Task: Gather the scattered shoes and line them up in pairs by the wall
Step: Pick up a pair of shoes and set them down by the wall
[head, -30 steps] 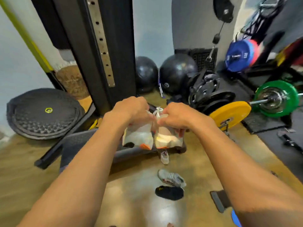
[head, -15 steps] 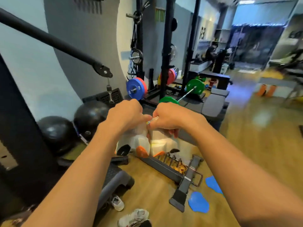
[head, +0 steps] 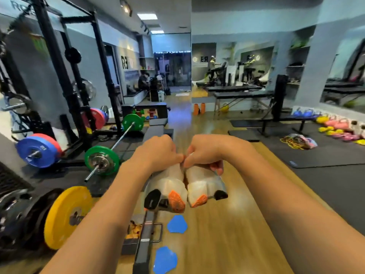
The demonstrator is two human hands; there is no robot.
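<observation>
I carry two white shoes with orange and black sole patches, hanging soles toward me at chest height over the wooden floor. My left hand (head: 158,150) grips the left shoe (head: 167,186) from above. My right hand (head: 205,152) grips the right shoe (head: 205,186) the same way. The two fists touch at the knuckles, and the shoes hang side by side, almost touching. No other shoes are in view.
Barbells with green (head: 101,161), blue (head: 36,152) and yellow plates (head: 67,216) and a squat rack (head: 65,80) fill the left side. A black plate stand (head: 144,244) and blue pads (head: 176,224) lie below. Black mats (head: 324,175) and benches are on the right.
My view has swung right and up from the corner with the balls to the open gym. The floor shoes have left the view. Both hands keep their hold on the shoes.
</observation>
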